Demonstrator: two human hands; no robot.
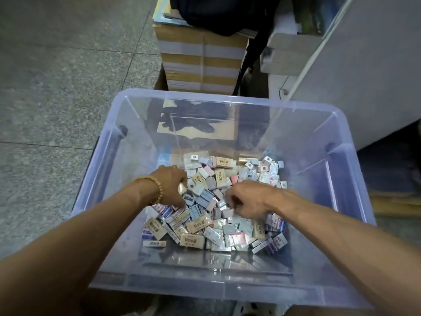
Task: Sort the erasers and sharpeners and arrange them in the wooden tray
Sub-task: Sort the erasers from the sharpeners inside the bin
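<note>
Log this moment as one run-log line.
stage: picking from pile | left hand: grips small items | right hand: fingers curled in pile | container: clear plastic bin | wooden tray: not in view

Both bare forearms reach forward from the near edge, the left one from seven o'clock and the right one from five o'clock, converging toward the centre. The left hand [171, 185] is turned palm down with its fingers curled downward and a bead bracelet [157, 188] around the wrist. The right hand [247, 198] lies knuckles up, its fingers curled toward nine o'clock, fingertips hidden.
</note>
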